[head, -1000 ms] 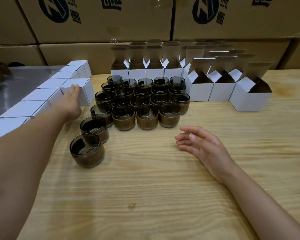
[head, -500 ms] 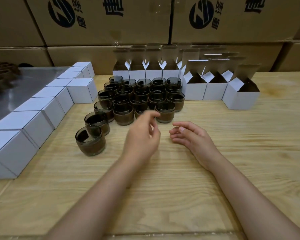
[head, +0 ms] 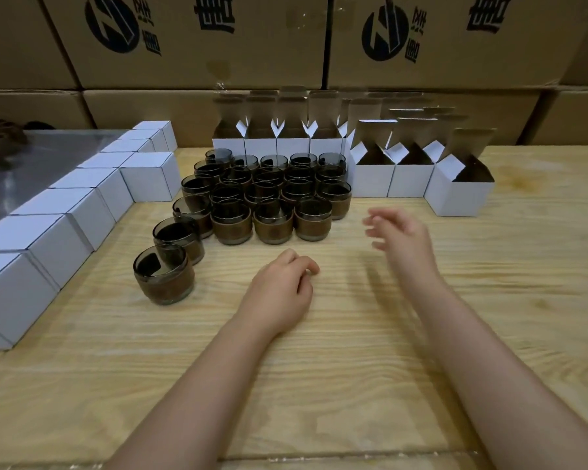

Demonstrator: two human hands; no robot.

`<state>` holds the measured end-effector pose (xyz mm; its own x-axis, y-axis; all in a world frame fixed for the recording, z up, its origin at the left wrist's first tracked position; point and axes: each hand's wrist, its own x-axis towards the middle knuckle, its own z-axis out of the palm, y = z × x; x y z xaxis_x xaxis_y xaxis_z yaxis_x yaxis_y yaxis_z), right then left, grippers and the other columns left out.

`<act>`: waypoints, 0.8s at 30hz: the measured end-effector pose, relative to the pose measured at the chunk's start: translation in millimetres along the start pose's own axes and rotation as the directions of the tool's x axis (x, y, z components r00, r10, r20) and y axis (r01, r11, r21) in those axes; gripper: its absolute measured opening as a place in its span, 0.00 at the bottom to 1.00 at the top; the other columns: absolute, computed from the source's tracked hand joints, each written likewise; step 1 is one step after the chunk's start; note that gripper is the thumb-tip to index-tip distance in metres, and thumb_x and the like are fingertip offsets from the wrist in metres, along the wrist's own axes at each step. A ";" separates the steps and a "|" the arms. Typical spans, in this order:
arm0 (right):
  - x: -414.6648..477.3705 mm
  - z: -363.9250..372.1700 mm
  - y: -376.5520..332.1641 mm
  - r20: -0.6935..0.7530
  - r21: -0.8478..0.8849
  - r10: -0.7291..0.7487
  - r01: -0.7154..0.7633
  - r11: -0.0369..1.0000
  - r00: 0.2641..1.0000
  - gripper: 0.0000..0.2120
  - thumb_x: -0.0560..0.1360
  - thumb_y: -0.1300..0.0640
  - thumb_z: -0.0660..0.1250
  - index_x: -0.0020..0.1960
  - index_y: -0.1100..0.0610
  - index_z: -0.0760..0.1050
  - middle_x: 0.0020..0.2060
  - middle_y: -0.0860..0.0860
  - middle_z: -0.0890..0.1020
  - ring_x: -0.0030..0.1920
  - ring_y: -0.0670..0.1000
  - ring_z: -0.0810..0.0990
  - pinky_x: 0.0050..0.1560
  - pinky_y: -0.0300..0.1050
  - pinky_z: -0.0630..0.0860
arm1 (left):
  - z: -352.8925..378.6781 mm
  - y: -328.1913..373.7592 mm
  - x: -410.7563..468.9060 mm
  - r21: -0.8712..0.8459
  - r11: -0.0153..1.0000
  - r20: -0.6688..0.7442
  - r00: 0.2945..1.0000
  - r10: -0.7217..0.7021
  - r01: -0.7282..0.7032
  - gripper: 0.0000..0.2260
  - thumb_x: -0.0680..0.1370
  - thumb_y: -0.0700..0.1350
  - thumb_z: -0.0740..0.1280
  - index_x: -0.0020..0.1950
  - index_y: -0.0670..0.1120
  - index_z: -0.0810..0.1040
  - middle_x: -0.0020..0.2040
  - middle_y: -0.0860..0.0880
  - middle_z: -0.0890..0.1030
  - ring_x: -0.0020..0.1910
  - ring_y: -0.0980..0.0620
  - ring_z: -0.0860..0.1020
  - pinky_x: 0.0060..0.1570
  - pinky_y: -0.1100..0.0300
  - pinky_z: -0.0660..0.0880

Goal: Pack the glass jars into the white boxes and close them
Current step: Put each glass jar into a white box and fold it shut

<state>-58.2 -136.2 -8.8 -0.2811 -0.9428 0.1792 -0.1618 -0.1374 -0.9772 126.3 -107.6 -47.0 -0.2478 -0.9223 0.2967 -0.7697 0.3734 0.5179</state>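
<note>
My left hand (head: 279,293) lies loosely curled, my right hand (head: 401,239) spread, neither gripping, beside glass jars (head: 274,225) before open white boxes (head: 370,179) at the table (head: 319,385)'s far edge.

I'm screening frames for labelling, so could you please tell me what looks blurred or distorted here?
Head view: the right hand is smeared by motion blur; the left hand and glass jars are sharp; the wide lens bows the cardboard cartons; the metal sheet shows dull glare.

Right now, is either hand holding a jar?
No, the left hand rests empty on the table and the right hand hovers empty near the jars.
</note>
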 end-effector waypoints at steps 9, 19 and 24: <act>109.2 -77.0 4.8 -0.357 -0.675 0.015 -0.269 0.687 0.934 0.25 0.75 0.58 0.62 0.71 0.59 0.61 0.65 0.61 0.67 0.64 0.63 0.69 0.52 0.56 0.71 | 1.6 -0.9 2.5 0.017 1.000 0.002 1.000 -0.021 0.021 0.10 0.79 0.45 0.60 0.58 0.53 0.77 0.44 0.60 0.68 0.40 0.61 0.69 0.47 0.65 0.68; 128.7 -80.9 2.9 -0.372 -0.794 0.044 -0.343 0.502 0.927 0.12 0.78 0.59 0.59 0.59 0.55 0.75 0.65 0.61 0.63 0.66 0.61 0.61 0.60 0.54 0.64 | 0.7 -1.7 2.2 0.000 0.999 0.018 0.999 -0.036 0.036 0.10 0.79 0.45 0.61 0.58 0.53 0.77 0.45 0.59 0.69 0.40 0.63 0.69 0.47 0.64 0.68; 102.7 -72.7 -8.9 -0.289 -0.864 -0.074 -0.227 0.449 0.954 0.10 0.77 0.57 0.60 0.54 0.54 0.78 0.62 0.60 0.64 0.63 0.61 0.61 0.62 0.52 0.59 | -0.5 -1.1 1.6 -0.011 0.999 0.027 0.999 -0.043 0.044 0.10 0.79 0.45 0.61 0.58 0.53 0.77 0.45 0.59 0.68 0.42 0.62 0.69 0.48 0.64 0.69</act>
<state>-154.4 -209.8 26.6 -0.5301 -0.8018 0.2759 -0.8261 0.4149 -0.3814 127.0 -109.5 -46.8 -0.2298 -0.9399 0.2526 -0.7731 0.3339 0.5392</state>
